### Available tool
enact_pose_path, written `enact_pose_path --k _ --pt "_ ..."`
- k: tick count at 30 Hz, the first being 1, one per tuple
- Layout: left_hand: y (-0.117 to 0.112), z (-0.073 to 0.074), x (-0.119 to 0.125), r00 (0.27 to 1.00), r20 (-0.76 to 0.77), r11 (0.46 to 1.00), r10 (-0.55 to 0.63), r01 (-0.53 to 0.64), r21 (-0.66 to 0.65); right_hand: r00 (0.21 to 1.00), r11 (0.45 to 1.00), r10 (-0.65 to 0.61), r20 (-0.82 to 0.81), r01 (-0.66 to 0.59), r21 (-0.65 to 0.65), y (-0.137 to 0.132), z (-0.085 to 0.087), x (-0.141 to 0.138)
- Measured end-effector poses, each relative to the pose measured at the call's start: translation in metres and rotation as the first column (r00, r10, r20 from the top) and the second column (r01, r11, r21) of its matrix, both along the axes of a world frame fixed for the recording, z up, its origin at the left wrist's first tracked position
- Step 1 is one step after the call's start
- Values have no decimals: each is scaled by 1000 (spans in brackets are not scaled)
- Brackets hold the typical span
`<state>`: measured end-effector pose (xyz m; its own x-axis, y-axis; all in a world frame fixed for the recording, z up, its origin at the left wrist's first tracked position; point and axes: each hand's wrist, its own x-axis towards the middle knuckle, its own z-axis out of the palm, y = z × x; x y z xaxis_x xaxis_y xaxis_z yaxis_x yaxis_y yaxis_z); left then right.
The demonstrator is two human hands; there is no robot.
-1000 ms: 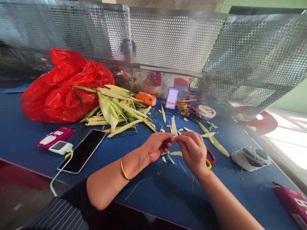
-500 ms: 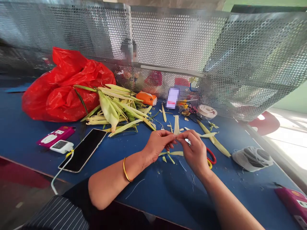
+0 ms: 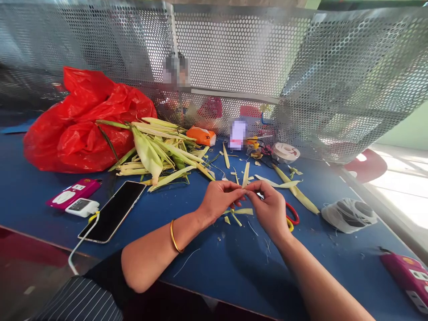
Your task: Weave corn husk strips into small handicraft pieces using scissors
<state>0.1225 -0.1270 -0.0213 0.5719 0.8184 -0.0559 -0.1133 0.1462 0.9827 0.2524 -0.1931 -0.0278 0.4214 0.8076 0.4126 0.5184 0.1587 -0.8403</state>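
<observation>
My left hand (image 3: pixel 219 200) and my right hand (image 3: pixel 269 209) meet over the blue table (image 3: pixel 214 263), fingertips pinched together on a thin pale leaf strip (image 3: pixel 245 174) that sticks up away from me. Both hands are closed on it. Under the hands lie small green-yellow leaf scraps (image 3: pixel 236 215). Red-and-yellow-handled scissors (image 3: pixel 292 218) lie just right of my right hand, partly hidden by it. A gold bangle sits on my left wrist.
A pile of long green and yellow leaves (image 3: pixel 160 151) lies beside a red plastic bag (image 3: pixel 80 125). A phone (image 3: pixel 113 210) on a cable and two power banks (image 3: pixel 73 198) lie at the left. An orange tool (image 3: pixel 200 135), tape roll (image 3: pixel 285 152), thread spool (image 3: pixel 349 215), and perforated metal screen (image 3: pixel 240 53) surround.
The hands have stayed together on the strip, shifting a little lower and closer; the strip's free end has turned slightly. The camera view has drifted a bit.
</observation>
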Motion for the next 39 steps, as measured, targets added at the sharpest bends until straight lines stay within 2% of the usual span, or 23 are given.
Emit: enact_pose_path --k 6,8,10,12,15,17,20,27,35,39 --pt "1 -5 3 1000 23 999 4 -3 -42 974 998 49 -220 -41 42 5 -9 3" --pt "1 -6 3 1000 6 998 20 -20 -52 967 996 83 -242 -70 62 6 -11 4" --pt "1 -5 3 999 -1 995 34 -34 -94 983 991 96 -157 -80 105 6 -11 3" --pt "1 -3 3 999 11 986 46 -44 -158 995 983 83 47 -90 160 4 -10 3" --pt "1 1 1 999 29 969 45 -37 -245 932 967 21 363 -111 229 2 -10 4" --pt "1 2 0 999 34 956 32 -20 -294 889 962 -15 458 -113 250 1 -12 6" --pt "2 3 0 999 29 940 24 -13 -341 876 959 -39 482 -102 263 2 -15 7" --pt "1 1 0 1000 28 947 9 1 -320 936 963 -29 350 -67 260 2 -11 5" --pt "1 0 1 999 19 999 32 -32 -40 999 998 15 34 -17 62 2 -4 1" --pt "1 -1 2 999 -16 999 34 -34 -4 992 1000 5 -123 -2 23 3 -6 1"
